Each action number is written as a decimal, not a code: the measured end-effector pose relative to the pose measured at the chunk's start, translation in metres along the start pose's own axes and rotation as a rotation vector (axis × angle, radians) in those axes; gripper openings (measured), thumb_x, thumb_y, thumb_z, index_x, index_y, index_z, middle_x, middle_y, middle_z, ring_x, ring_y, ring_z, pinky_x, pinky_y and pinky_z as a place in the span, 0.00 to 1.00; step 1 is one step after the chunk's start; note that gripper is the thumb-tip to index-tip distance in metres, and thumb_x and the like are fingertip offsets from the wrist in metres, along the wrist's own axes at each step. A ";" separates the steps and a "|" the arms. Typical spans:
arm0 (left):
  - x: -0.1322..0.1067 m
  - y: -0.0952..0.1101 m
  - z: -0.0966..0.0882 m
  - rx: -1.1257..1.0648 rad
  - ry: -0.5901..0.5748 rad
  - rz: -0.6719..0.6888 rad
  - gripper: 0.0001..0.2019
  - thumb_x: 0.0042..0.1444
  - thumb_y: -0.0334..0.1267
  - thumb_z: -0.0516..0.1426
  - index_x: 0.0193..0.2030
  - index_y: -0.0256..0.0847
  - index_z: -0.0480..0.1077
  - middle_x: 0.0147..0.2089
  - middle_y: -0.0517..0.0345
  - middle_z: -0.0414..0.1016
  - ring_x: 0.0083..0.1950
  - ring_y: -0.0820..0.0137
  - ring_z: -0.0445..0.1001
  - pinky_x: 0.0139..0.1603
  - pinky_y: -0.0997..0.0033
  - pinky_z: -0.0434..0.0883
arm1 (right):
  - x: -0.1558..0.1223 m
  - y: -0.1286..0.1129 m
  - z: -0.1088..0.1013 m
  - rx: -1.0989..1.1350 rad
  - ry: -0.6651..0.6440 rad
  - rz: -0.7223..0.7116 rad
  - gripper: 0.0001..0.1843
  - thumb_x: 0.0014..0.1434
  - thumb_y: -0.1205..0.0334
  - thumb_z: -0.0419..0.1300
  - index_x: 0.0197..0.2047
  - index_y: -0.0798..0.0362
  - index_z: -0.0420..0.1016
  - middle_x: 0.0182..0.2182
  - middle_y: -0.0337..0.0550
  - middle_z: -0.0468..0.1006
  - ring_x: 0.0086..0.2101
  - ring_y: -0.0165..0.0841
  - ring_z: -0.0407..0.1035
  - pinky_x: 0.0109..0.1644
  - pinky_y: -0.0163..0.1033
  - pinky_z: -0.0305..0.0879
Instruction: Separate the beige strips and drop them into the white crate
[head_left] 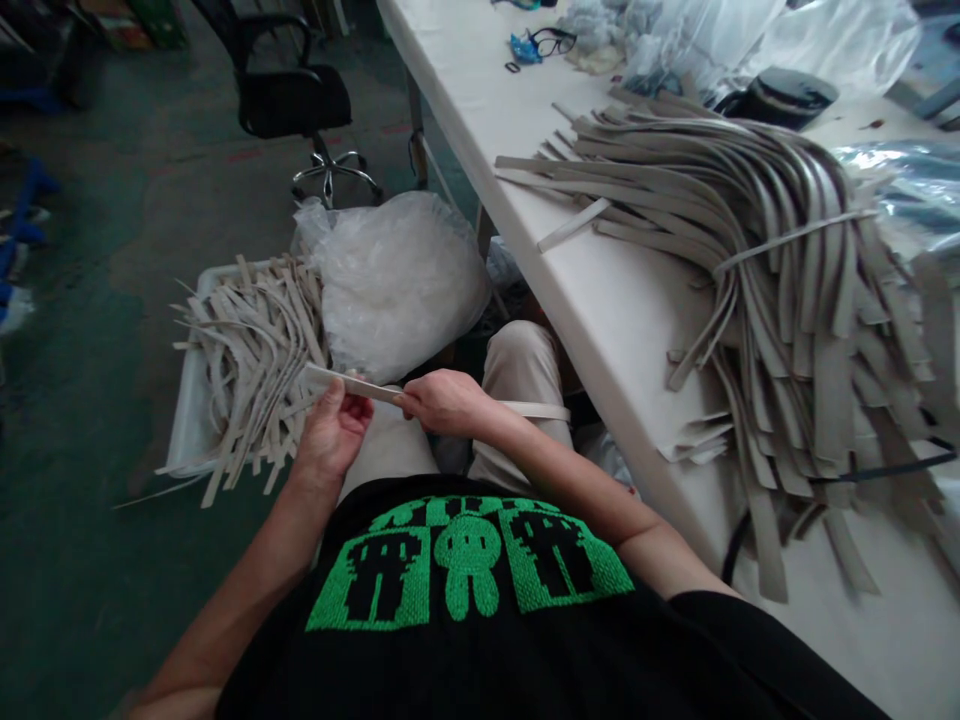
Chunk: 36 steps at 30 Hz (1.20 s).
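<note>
A long, flat, pale grey strip (375,389) stretches between my two hands above my lap. My left hand (335,425) pinches it near its left end, with the thumb on top. My right hand (442,402) is closed around it farther along, and its tail passes under my right forearm, over my knee. Just beyond my left hand, many similar strips (259,340) lie heaped in a white plastic tub (187,420). On the table to my right rests a large bundle of grey strips (787,220), bound with a narrow band.
A full clear plastic bag (405,280) stands beside the tub. The white table (600,330) runs along my right, carrying a dark mug (784,97), glasses (553,41) and plastic bags (705,40). A black swivel chair (292,100) stands farther off on the green floor.
</note>
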<state>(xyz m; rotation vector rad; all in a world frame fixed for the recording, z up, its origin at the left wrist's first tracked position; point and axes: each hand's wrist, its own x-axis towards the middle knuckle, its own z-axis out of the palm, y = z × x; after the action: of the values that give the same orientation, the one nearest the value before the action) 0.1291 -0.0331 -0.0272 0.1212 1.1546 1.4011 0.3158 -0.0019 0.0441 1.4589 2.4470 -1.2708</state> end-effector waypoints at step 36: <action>-0.031 -0.009 -0.001 -0.347 0.010 -0.128 0.05 0.57 0.31 0.68 0.35 0.36 0.76 0.27 0.61 0.78 0.25 0.78 0.76 0.28 0.82 0.77 | -0.016 0.016 0.010 0.213 0.070 -0.042 0.20 0.69 0.50 0.50 0.31 0.51 0.71 0.22 0.39 0.77 0.22 0.30 0.69 0.28 0.34 0.59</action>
<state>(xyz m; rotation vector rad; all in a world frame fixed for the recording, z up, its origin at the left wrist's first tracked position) 0.1419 -0.0607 -0.0167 -0.2025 0.8952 1.4661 0.3329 -0.0168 0.0336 1.5295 2.4623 -1.5580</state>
